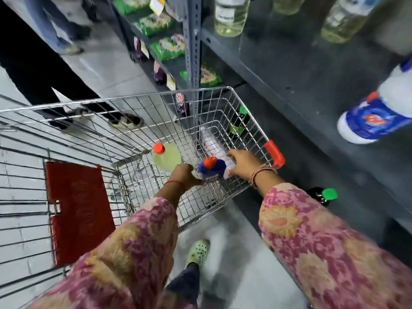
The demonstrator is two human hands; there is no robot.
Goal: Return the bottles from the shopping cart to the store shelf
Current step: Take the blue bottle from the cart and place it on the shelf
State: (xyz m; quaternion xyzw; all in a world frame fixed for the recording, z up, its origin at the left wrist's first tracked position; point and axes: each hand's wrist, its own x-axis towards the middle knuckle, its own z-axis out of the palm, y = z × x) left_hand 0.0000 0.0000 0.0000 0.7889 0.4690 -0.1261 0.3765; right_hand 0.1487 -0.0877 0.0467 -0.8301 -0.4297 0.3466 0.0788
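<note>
Inside the silver wire shopping cart, both hands, left hand and right hand, close around the white, blue-shouldered, red-capped bottle; a loose grasp while lifting toward the grey metal shelf may drop it.

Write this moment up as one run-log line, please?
stage: picking from cart | left hand: gripping blue bottle | right hand: on same bottle | left in cart: yellow bottle, clear bottle
</note>
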